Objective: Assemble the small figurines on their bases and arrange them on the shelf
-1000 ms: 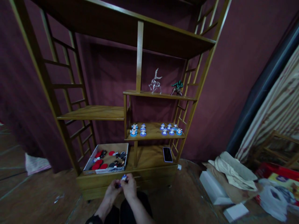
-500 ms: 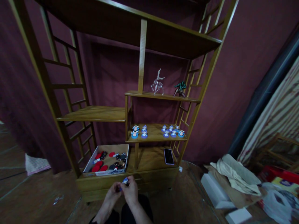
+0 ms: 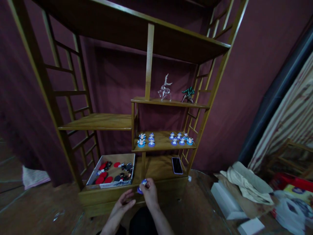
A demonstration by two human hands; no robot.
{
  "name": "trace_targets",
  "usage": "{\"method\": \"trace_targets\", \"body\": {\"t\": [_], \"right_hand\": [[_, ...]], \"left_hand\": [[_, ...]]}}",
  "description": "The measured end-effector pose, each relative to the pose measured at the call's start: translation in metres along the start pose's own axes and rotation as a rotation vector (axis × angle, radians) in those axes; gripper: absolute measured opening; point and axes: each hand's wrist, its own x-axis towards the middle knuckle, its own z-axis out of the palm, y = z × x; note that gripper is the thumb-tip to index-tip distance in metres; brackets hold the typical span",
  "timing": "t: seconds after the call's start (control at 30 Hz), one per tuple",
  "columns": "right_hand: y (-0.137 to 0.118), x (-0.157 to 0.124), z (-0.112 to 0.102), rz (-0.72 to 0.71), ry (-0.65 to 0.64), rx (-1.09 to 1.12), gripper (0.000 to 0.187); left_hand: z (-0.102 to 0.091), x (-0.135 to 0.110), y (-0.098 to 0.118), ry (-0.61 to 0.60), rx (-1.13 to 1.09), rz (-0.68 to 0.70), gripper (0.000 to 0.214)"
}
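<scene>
Left hand (image 3: 124, 203), one: fingers parted and released, just apart from the figurine. Right hand (image 3: 150, 194), one: thumb and fingers pinching that figurine.
Figurine (image 3: 144, 181), one: in the right fingertips; long axis tilted, purple base low and toward the left fingers, head up and rightward.
Open box (image 3: 109, 185), one: beyond the left fingertips; red discs (image 3: 108, 180) and dark pieces (image 3: 120, 177) inside, overlapping, not safely countable.
Phone (image 3: 177, 165), one: beyond the right fingers, to their right.
Small figurines (image 3: 151, 142), ten: on the shelf above and beyond the right fingers; four left, six right.
Clear deer (image 3: 165, 92), one, and green figure (image 3: 188, 94), one: farther up.
Changed: half a second ago both hands met at the figurine; the left has since parted, the right shifted rightward.
</scene>
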Motion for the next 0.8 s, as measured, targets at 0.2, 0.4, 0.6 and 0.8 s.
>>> {"method": "trace_targets", "body": {"t": [0.2,0.4,0.6,0.8], "right_hand": [[-0.093,0.094,-0.044,-0.23,0.083,0.053,0.028],[-0.142,0.193,-0.057,-0.361,0.164,-0.093,0.028],[-0.135,0.238,-0.051,-0.335,0.186,-0.217,0.025],[-0.123,0.238,-0.06,-0.351,0.171,-0.303,0.028]], "left_hand": [[-0.002,0.003,-0.001,0.005,0.0,-0.037,0.06],[-0.006,0.006,-0.006,0.003,-0.052,-0.072,0.06],[-0.011,0.011,-0.011,-0.007,-0.079,-0.115,0.059],[-0.012,0.007,-0.003,0.013,-0.117,-0.186,0.056]]}}
